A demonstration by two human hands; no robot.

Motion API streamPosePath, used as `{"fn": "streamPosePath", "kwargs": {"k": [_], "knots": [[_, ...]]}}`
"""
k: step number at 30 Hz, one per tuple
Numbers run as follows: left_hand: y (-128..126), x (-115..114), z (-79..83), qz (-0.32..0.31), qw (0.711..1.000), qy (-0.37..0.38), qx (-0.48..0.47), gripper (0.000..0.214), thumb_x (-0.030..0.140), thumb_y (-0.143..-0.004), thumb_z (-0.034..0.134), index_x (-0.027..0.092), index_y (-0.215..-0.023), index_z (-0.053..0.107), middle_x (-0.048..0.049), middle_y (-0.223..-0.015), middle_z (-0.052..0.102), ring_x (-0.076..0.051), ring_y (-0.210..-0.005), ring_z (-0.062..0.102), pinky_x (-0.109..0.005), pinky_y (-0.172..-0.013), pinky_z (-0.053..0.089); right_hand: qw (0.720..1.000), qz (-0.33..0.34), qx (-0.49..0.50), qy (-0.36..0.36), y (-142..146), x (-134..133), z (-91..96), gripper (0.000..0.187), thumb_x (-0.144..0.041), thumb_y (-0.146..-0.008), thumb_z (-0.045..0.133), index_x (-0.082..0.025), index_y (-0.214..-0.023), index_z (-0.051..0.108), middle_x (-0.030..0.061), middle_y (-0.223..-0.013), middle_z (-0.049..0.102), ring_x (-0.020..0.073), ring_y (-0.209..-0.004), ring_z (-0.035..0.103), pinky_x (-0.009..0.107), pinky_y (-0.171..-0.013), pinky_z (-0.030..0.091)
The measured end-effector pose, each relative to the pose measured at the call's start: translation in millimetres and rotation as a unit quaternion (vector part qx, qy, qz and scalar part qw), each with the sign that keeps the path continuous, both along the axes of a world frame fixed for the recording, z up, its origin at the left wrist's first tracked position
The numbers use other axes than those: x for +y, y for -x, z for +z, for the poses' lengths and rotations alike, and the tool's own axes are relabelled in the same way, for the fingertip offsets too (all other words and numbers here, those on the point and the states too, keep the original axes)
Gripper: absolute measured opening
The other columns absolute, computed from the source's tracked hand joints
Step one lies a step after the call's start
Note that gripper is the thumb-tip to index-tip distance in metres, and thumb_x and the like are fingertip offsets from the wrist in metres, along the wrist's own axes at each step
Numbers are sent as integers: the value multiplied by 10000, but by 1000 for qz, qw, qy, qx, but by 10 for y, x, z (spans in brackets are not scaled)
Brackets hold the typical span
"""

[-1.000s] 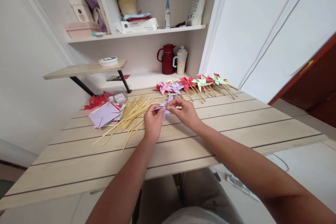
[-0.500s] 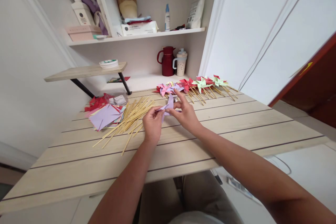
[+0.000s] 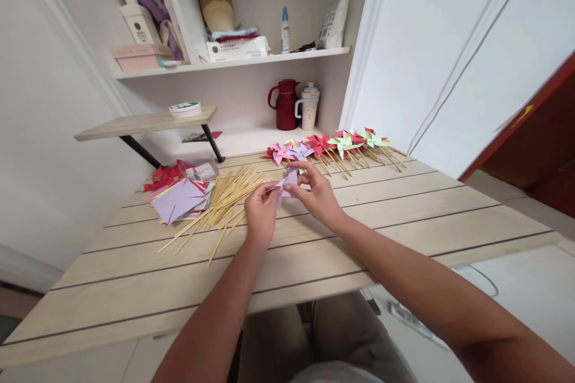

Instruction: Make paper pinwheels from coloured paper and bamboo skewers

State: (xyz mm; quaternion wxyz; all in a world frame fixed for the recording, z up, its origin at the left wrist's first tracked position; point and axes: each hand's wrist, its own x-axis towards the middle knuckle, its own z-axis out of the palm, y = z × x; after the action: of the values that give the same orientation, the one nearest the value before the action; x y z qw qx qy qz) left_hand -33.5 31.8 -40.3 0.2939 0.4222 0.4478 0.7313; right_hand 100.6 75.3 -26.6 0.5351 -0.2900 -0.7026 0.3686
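Between my two hands, above the middle of the table, is a partly folded purple paper pinwheel. My left hand pinches its left side between thumb and fingers. On the other side my right hand grips it, thumb low on the paper and index finger at its upper tip. Left of my hands lies a loose heap of thin wooden sticks. A stack of cut paper squares, purple on top, sits beyond the sticks. Finished pinwheels on sticks lie in a row behind my right hand.
Red paper pieces and a clear plastic bag lie behind the stack. A small raised shelf stands at the back left. A dark red jug and a speckled cup stand at the back, under a loaded shelf.
My right index finger has come down onto the paper's upper tip, which now bends lower toward the middle. My left hand keeps its pinch in nearly the same place.
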Motion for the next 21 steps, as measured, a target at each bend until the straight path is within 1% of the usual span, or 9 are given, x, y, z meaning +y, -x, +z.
{"fn": "streamPosePath", "kwargs": {"k": [3, 6, 10, 13, 15, 18, 21], "knots": [[-2, -6, 3, 0, 1000, -5, 14, 110, 265, -736, 790, 216, -834, 774, -28, -838, 758, -171, -791, 688, -291, -764, 538, 1000, 10, 5, 6, 1, 14, -8, 479, -389, -830, 736, -239, -1252, 566, -42, -691, 591, 174, -667, 580, 309, -639, 455], [-4, -10, -3, 10, 1000, -8, 29, 82, 243, -754, 768, 220, -833, 776, -27, -836, 757, -166, -787, 680, -288, -768, 531, 1000, 21, 8, 12, 0, 33, -16, 516, -371, -821, 747, -238, -1280, 554, -52, -686, 576, 170, -667, 580, 321, -690, 472], [-8, -15, -8, 24, 999, -3, 43, 83, 238, -755, 767, 221, -836, 776, -25, -823, 750, -167, -774, 668, -290, -765, 527, 999, 33, 18, 26, 0, 56, -22, 712, -357, -794, 776, -238, -1425, 469, -42, -713, 606, 197, -733, 627, 367, -797, 511], [-13, -21, -2, 34, 998, 2, 49, 90, 236, -748, 776, 220, -837, 777, -22, -806, 741, -169, -775, 667, -288, -762, 526, 997, 47, 33, 46, 4, 73, -33, 821, -348, -774, 793, -232, -1488, 406, -36, -734, 624, 201, -750, 635, 378, -824, 517], [-16, -25, 4, 36, 998, 0, 49, 91, 232, -742, 784, 219, -832, 777, -24, -802, 739, -169, -774, 671, -284, -757, 524, 996, 50, 35, 57, 9, 87, -44, 814, -348, -762, 799, -220, -1476, 430, -44, -724, 615, 191, -741, 624, 370, -818, 514], [-15, -25, 7, 30, 999, -6, 41, 82, 226, -745, 780, 216, -827, 778, -27, -813, 747, -164, -770, 675, -282, -752, 525, 995, 55, 33, 75, 17, 108, -60, 698, -374, -751, 797, -200, -1375, 536, -52, -707, 598, 174, -713, 608, 351, -781, 505], [-8, -12, -3, 18, 999, -7, 27, 73, 217, -762, 751, 212, -830, 779, -29, -831, 761, -159, -776, 683, -281, -757, 530, 993, 65, 44, 86, 22, 116, -70, 610, -396, -748, 791, -195, -1284, 581, -54, -708, 597, 164, -693, 604, 334, -742, 493]]}}
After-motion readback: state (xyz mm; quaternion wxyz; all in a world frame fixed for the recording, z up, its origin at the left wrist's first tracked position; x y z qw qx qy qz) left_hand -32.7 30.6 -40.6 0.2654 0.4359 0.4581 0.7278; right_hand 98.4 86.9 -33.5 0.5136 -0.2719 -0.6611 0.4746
